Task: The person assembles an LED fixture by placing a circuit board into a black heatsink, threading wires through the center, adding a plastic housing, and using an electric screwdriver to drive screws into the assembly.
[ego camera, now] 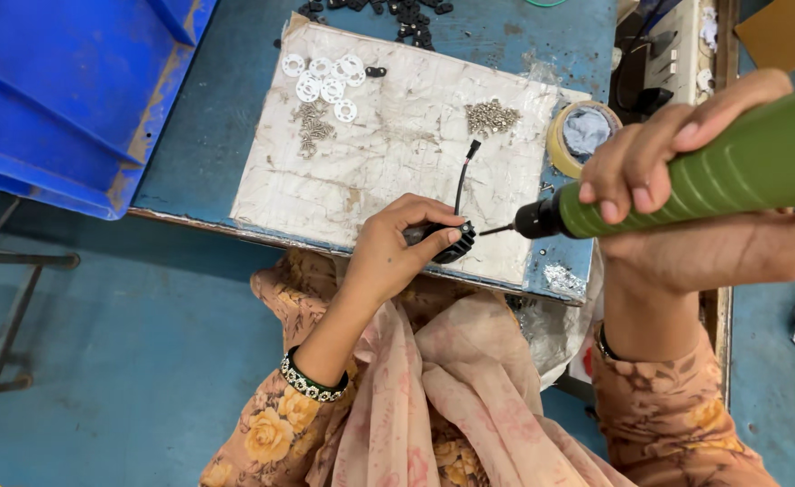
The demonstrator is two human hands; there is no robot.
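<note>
The left hand (396, 245) is clamped on a black round part (454, 242) at the near edge of the worktop (208, 135), the right hand (663, 162) closed around a green electric screwdriver (686, 185) whose bit touches the part

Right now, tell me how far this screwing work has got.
Done: no finished pieces can be told apart in view. In hand: the left hand holds a small black round part with a black wire on the white board, while the right hand aims the green electric screwdriver at it. Left: piles of screws, white washers and loose black parts remain.
</note>
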